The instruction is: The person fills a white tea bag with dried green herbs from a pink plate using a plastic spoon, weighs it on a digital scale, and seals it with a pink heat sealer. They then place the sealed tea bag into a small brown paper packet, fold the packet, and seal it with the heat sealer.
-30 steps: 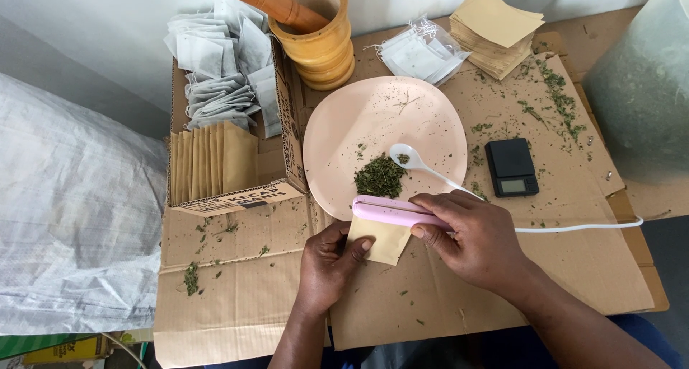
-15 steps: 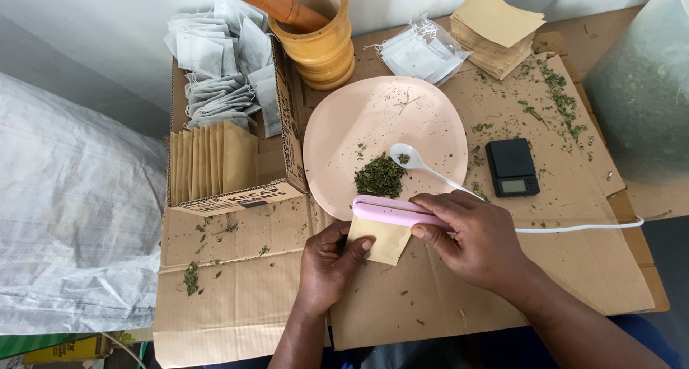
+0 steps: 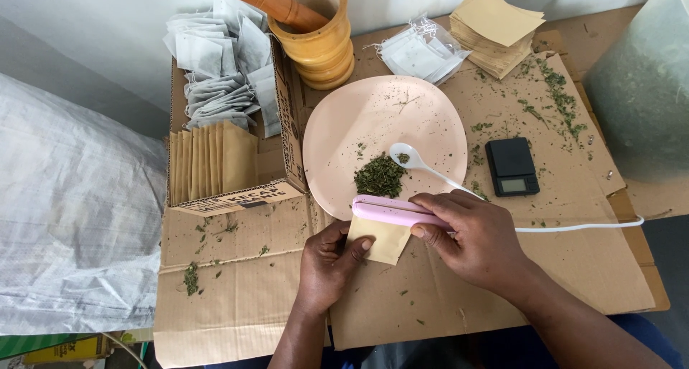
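Two hands work at the near edge of the cardboard sheet that covers the worktop. The left hand pinches the lower part of a small tan paper sachet between thumb and fingers, holding it flat just above the cardboard. The right hand is closed around a slim pink sealing tool, pressing it down across the sachet's upper edge; a white cord runs from under this hand toward the right edge of the cardboard. Whether the tool's bar is fully clamped on the paper is hard to tell from this angle, though it appears so.

Just beyond the tool sits a pale pink plate, with a small heap of dried green herb on its near part and a white spoon resting beside the heap. To the right of the plate lies a small black pocket scale, with loose herb crumbs scattered about it.

At the left, an open cardboard box holds tan sachets standing in a row and, farther back, a pile of white filter bags. At the far edge stand a wooden mortar with its pestle, a clear packet of white bags, and a stack of tan sachets.
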